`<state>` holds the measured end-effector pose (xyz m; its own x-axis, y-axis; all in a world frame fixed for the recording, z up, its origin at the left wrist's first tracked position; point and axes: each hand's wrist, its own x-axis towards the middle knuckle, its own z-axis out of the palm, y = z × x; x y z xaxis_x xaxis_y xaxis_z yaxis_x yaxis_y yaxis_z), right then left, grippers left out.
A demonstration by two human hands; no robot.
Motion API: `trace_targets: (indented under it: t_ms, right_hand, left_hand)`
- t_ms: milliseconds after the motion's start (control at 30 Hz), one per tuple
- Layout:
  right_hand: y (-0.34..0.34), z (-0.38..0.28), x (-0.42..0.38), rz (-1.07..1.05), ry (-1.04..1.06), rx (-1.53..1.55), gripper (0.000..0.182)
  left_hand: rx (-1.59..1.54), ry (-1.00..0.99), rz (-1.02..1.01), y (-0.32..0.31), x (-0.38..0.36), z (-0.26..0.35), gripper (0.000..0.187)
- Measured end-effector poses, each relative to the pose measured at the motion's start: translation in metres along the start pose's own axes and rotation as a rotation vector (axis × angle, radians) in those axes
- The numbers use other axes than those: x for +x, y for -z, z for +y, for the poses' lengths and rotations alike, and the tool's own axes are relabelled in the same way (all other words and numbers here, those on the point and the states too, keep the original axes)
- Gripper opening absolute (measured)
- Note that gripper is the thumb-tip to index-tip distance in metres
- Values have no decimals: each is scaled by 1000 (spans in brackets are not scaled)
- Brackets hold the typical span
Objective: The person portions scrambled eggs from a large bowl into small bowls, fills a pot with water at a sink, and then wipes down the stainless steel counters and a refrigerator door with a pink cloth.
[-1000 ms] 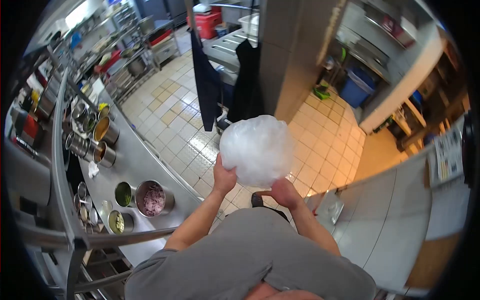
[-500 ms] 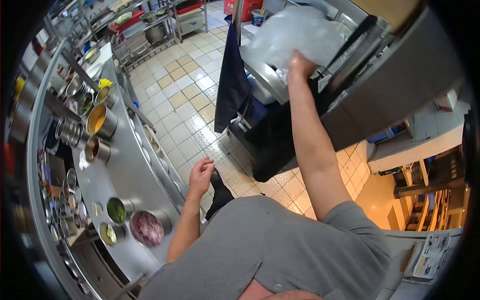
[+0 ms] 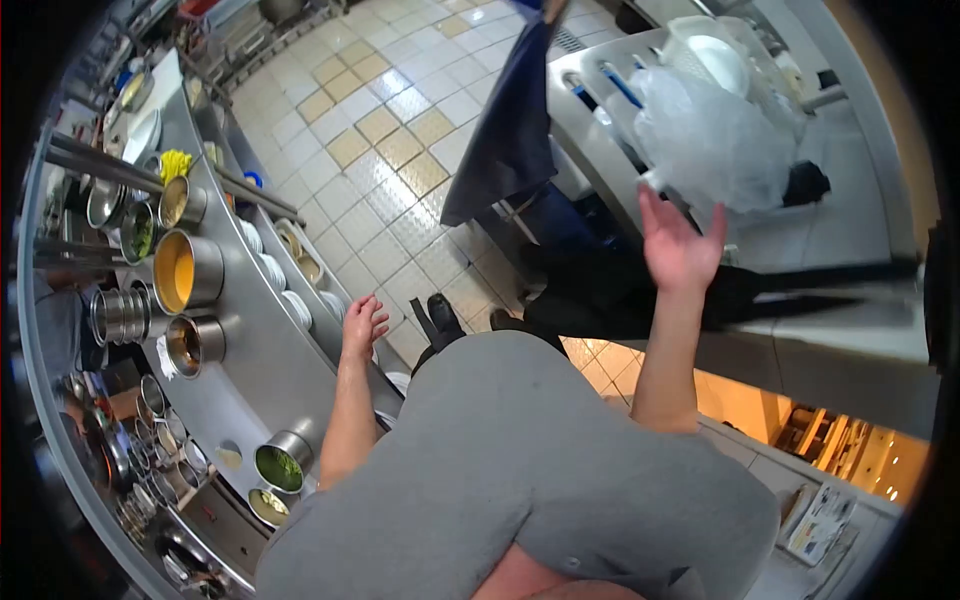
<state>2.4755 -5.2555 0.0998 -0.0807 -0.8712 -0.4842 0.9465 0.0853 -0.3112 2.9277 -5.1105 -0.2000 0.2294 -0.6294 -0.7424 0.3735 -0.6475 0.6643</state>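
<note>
My right hand (image 3: 682,245) is open with palm up and fingers spread, just short of a translucent plastic bag (image 3: 712,140). The crumpled bag lies on the right-hand counter, over a pale cutlery tray (image 3: 590,80) and beside a white round container (image 3: 718,62). A small black item (image 3: 806,184) sits at the bag's right edge. My left hand (image 3: 365,328) hangs beside the steel counter (image 3: 240,400), fingers loosely bent and apart, holding nothing. The nearest things to it are white plates (image 3: 296,308) stacked under the counter edge.
Steel pots stand along the left counter, one with orange sauce (image 3: 180,275), another with chopped greens (image 3: 280,468). A dark blue cloth (image 3: 505,130) hangs at the right counter's end. Tiled floor (image 3: 400,150) runs between the counters. A person (image 3: 62,320) is partly visible beyond the left shelf.
My right hand has let go of the plastic bag, which now rests on the right counter, and has drawn back toward me. The view has turned to the right. My left hand stays empty.
</note>
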Motion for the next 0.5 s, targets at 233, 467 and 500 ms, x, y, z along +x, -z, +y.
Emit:
trace_targets:
  t_ms: [233,467,500]
  right_hand:
    - [54,190,54,-540,-224,-1238,18]
    - [221,318,212,-321,-574,-1499,29]
    - [254,321,227,-271,-618,-1578,27]
  left_hand:
    - [53,236,204,26,46,-77,32]
    - [-248,281,555,49,90,-178,28]
    - [-353,192,649,57,96,-184,28]
